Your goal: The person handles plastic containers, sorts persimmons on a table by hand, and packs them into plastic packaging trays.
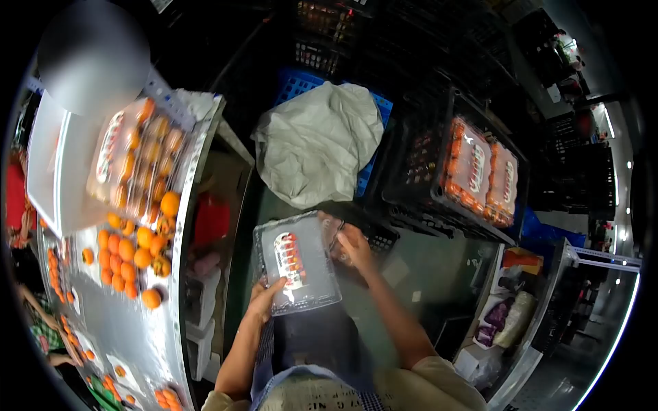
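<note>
In front of my body is a clear plastic fruit box [312, 257] with a colourful label on its flat face. No fruit shows inside it. My left hand [260, 301] grips its lower left corner, the thumb lying over the front near the label. At its right side, my right hand [354, 248] has its fingers curled on the box's clear edge; this part is slightly blurred, and the fingertips are partly hidden.
To the left, a metal table [154, 342] bears loose orange fruit [118, 257] and stacked packed boxes [140, 157]. A grey-white sack [319, 140] lies on a blue crate [298, 83] ahead. Right of it, a black crate [418, 154] holds filled fruit boxes [469, 164]. Other people's arms [41, 312] show at far left.
</note>
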